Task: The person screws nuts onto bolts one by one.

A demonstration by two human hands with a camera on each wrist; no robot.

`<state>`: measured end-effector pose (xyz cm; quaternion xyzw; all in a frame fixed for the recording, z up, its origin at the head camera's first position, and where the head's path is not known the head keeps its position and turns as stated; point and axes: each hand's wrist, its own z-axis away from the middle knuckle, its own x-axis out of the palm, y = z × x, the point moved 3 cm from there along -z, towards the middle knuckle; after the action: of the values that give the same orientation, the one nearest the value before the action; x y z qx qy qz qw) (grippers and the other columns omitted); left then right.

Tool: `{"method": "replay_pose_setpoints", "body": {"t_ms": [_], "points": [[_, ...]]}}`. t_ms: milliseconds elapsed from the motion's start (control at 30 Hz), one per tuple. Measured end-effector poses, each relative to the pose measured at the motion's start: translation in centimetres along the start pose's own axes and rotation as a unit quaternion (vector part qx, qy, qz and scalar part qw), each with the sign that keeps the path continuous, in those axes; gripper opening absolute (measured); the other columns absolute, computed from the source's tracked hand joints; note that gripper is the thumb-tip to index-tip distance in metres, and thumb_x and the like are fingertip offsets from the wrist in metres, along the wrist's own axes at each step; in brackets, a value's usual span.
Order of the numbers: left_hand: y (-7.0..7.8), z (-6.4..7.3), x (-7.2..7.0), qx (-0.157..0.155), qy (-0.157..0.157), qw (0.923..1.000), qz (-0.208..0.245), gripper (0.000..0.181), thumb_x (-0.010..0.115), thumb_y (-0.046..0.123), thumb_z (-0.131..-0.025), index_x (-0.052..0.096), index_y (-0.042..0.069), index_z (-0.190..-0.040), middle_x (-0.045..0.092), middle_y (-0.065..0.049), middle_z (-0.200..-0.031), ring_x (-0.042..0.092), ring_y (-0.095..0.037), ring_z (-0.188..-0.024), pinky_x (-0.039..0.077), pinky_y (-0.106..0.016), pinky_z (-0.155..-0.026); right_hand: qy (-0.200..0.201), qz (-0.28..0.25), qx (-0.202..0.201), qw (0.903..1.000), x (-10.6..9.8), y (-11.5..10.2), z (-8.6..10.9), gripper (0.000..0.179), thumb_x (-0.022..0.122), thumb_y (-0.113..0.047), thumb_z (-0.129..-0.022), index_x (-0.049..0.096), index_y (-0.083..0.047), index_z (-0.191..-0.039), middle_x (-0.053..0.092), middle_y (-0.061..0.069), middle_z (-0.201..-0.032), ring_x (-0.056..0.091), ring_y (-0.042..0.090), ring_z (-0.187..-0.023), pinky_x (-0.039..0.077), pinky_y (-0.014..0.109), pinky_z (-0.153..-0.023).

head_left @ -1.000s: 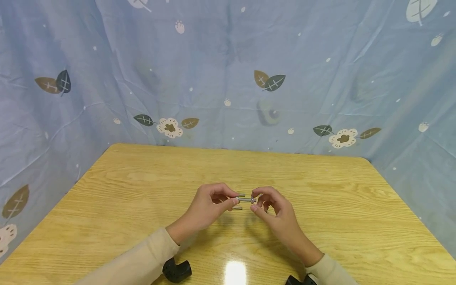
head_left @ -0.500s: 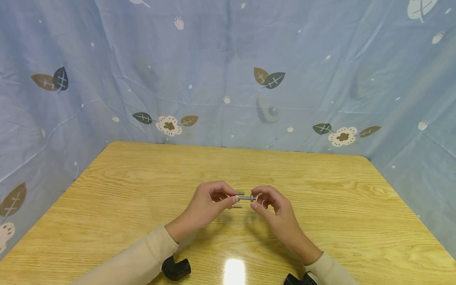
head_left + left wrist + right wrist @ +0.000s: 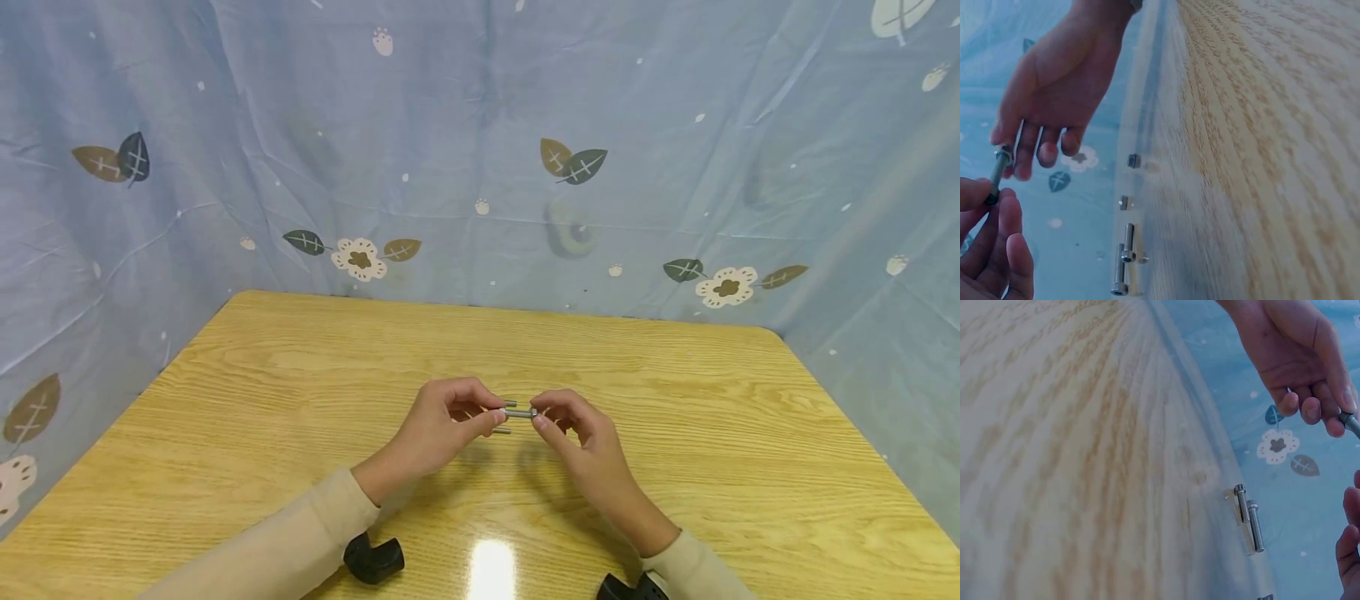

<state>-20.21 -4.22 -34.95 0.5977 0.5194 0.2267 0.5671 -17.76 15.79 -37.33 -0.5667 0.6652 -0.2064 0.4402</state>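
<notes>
Fingers (image 3: 491, 414) of both hands pinching one bolt (image 3: 519, 412); two bolts (image 3: 1249, 519), two nuts (image 3: 1129, 181) on table (image 3: 300, 392)

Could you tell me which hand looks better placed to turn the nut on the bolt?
Probably the right hand: its fingertips pinch the nut, while the left hand grips the other end of the bolt.

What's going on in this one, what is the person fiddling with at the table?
A person in beige sleeves holds a small metal bolt level above the wooden table. The left hand pinches one end of it, and the right hand pinches a nut at the other end. Two spare bolts lie side by side on the table beneath the hands, with a couple of loose nuts nearby.
</notes>
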Motion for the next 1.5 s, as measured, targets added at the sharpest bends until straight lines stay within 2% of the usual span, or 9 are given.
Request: {"method": "replay_pose_setpoints", "body": {"t_ms": [233,433,567,700,867,1067,1267,1367,1500], "points": [[0.01,-0.01,0.12,0.003,-0.001,1.0000,-0.001,0.008,0.069,0.019,-0.091,0.073,0.016,-0.096,0.071,-0.005,-0.093,0.069,-0.029,-0.080,0.057,-0.028,-0.068,0.008,-0.006,-0.056,0.9984,0.00,-0.26,0.06,0.028,0.063,0.010,-0.087,0.062,-0.006,-0.110,0.063,0.006,-0.099,0.054,0.010,-0.080,0.044,0.025,-0.061],[-0.10,-0.18,0.20,0.006,-0.003,1.0000,-0.004,0.007,0.069,0.020,-0.091,0.073,0.016,-0.096,0.071,-0.004,-0.093,0.069,-0.030,-0.080,0.057,-0.028,-0.068,0.005,-0.002,-0.017,0.9998,-0.04,-0.08,0.15,0.019,0.061,0.003,-0.091,0.065,-0.009,-0.105,0.065,0.007,-0.093,0.055,0.008,-0.078,0.045,0.024,-0.065],[-0.10,-0.26,0.15,0.007,-0.003,1.0000,-0.003,0.008,0.069,0.020,-0.091,0.073,0.016,-0.096,0.071,-0.005,-0.093,0.070,-0.032,-0.080,0.057,-0.028,-0.067,-0.001,0.000,-0.008,1.0000,-0.10,-0.09,0.11,0.023,0.060,0.002,-0.092,0.061,-0.008,-0.113,0.063,0.004,-0.103,0.056,0.009,-0.081,0.045,0.024,-0.065],[-0.05,-0.25,0.04,0.008,-0.002,1.0000,0.000,0.008,0.069,0.020,-0.091,0.073,0.015,-0.096,0.072,-0.005,-0.092,0.069,-0.033,-0.079,0.057,-0.028,-0.067,0.005,-0.016,-0.041,0.9990,-0.17,-0.16,-0.01,0.033,0.063,0.008,-0.087,0.058,-0.004,-0.117,0.059,0.005,-0.110,0.055,0.010,-0.080,0.044,0.025,-0.062],[0.10,-0.20,0.03,0.006,0.000,0.9999,0.008,0.008,0.069,0.018,-0.090,0.073,0.014,-0.096,0.071,-0.006,-0.093,0.070,-0.035,-0.080,0.058,-0.030,-0.068,0.019,-0.030,-0.081,0.9961,-0.13,-0.29,-0.12,0.031,0.064,0.015,-0.083,0.062,-0.002,-0.108,0.061,0.009,-0.104,0.053,0.010,-0.078,0.043,0.025,-0.060],[0.22,-0.12,0.08,0.004,0.000,0.9999,0.012,0.008,0.070,0.017,-0.090,0.073,0.015,-0.096,0.071,-0.006,-0.093,0.070,-0.034,-0.081,0.058,-0.031,-0.069,0.015,-0.026,-0.048,0.9984,-0.11,-0.25,-0.03,0.022,0.062,0.011,-0.087,0.064,-0.001,-0.106,0.063,0.005,-0.097,0.053,0.010,-0.075,0.045,0.026,-0.062],[0.22,-0.10,0.04,0.007,-0.001,0.9999,0.008,0.008,0.069,0.018,-0.090,0.074,0.014,-0.096,0.071,-0.006,-0.093,0.070,-0.033,-0.082,0.058,-0.031,-0.068,-0.001,-0.018,-0.004,0.9998,-0.02,-0.15,0.00,0.023,0.060,0.003,-0.092,0.061,-0.005,-0.113,0.062,0.014,-0.103,0.057,0.010,-0.082,0.047,0.024,-0.065],[0.20,-0.11,0.00,0.011,0.002,0.9999,0.006,0.009,0.069,0.018,-0.090,0.074,0.013,-0.096,0.071,-0.006,-0.092,0.070,-0.032,-0.080,0.058,-0.029,-0.067,0.001,-0.024,-0.034,0.9991,0.04,-0.28,-0.12,0.031,0.062,0.008,-0.088,0.058,-0.004,-0.116,0.060,0.013,-0.107,0.055,0.010,-0.081,0.045,0.025,-0.063],[0.22,-0.06,-0.03,0.012,0.003,0.9999,0.008,0.009,0.070,0.018,-0.090,0.074,0.012,-0.096,0.072,-0.006,-0.093,0.070,-0.032,-0.080,0.058,-0.028,-0.067,0.011,-0.027,-0.074,0.9968,0.11,-0.42,-0.25,0.031,0.063,0.014,-0.084,0.060,-0.002,-0.111,0.060,0.009,-0.103,0.053,0.010,-0.079,0.043,0.026,-0.060]]}}
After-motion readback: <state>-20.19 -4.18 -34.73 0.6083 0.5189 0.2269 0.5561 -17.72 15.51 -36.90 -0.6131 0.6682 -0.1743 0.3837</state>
